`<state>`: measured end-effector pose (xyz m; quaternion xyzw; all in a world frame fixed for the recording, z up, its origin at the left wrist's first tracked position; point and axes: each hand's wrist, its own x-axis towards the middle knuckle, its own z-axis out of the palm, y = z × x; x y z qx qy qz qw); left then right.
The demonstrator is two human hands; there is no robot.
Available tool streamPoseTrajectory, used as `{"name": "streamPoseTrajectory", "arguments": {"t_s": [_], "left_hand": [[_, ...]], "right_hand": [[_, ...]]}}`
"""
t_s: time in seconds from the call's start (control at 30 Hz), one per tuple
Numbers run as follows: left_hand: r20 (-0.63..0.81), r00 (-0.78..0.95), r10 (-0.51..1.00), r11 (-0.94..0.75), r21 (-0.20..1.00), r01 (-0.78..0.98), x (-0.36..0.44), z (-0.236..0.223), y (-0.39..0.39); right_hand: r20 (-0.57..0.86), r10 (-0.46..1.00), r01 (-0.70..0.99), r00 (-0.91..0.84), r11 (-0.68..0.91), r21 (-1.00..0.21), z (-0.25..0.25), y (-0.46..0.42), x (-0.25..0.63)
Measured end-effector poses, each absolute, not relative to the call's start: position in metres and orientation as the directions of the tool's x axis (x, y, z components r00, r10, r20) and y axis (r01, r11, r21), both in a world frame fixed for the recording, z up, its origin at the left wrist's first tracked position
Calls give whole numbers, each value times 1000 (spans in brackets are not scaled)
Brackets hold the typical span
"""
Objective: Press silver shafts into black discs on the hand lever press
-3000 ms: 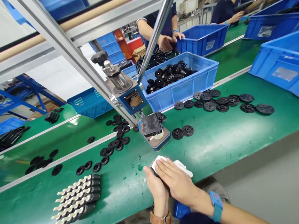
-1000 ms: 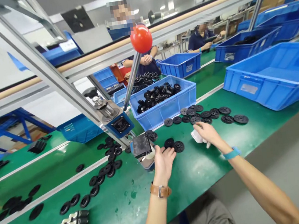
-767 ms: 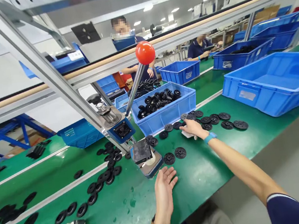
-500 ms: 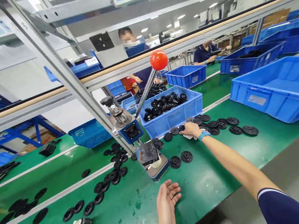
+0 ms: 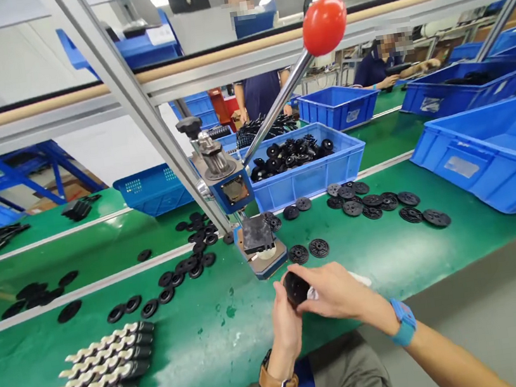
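Note:
A round black plastic disc [image 5: 296, 288] is held between my two hands above the near edge of the bench. My left hand [image 5: 286, 321] grips its left side, the fingers mostly hidden behind it. My right hand [image 5: 336, 291] pinches the right side with thumb and fingers, and a white cloth [image 5: 359, 278] is tucked in that palm. Just beyond stands a hand press [image 5: 233, 190] with a red-balled lever [image 5: 324, 25]; a black block sits above its base [image 5: 266, 269]. Two ribbed black discs [image 5: 318, 248] lie right of the base.
More black discs [image 5: 372, 201] lie behind to the right, and black rings [image 5: 149, 308] to the left. Rows of black parts with cream wavy tops [image 5: 101, 375] sit front left. A blue bin [image 5: 308, 180] holds black parts; another blue bin [image 5: 492, 186] stands right. Two people work beyond.
My right hand has come back from the discs near the bin, bringing a black disc and the cloth. My left hand, open before, has closed on the disc. The view has shifted.

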<state>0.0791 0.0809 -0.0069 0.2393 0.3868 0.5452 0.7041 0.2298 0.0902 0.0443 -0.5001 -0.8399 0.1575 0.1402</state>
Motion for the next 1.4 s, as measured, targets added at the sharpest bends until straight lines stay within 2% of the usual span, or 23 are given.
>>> {"name": "streamPoseTrajectory", "arguments": {"t_s": [0.13,0.33,0.47,0.63,0.87,1.03,1.2,1.3,1.4], "left_hand": [[-330,83,940,315,755,-575,78,-14,76],[-303,45,952,290,844,-452,68,-12,80],[-341,15,940,315,850,-423,60,-21,79],[-339,-48,939,286,853,-437,54,-29,75],[-338,-14,941,302,858,-416,52,-27,70],[-337,0,941,305,851,-427,48,-29,68],[-338,0,941,303,843,-444,48,-26,68],[-329,-28,944,282,849,-448,49,-23,70],[-286,-86,954,229,886,-404,52,-17,75]], "right_hand": [[54,888,811,-457,441,-385,35,85,225],[-2,995,938,-101,95,-333,25,139,252],[-10,1000,934,25,-27,-355,27,185,287],[-60,958,907,280,-284,-309,39,242,335],[-183,931,886,315,-358,-295,31,277,357],[-247,921,834,300,-379,-401,29,283,364],[-302,918,709,257,-391,-587,37,279,370],[-320,931,578,175,-361,-732,38,259,369],[-317,948,358,31,-307,-882,26,220,357]]}}
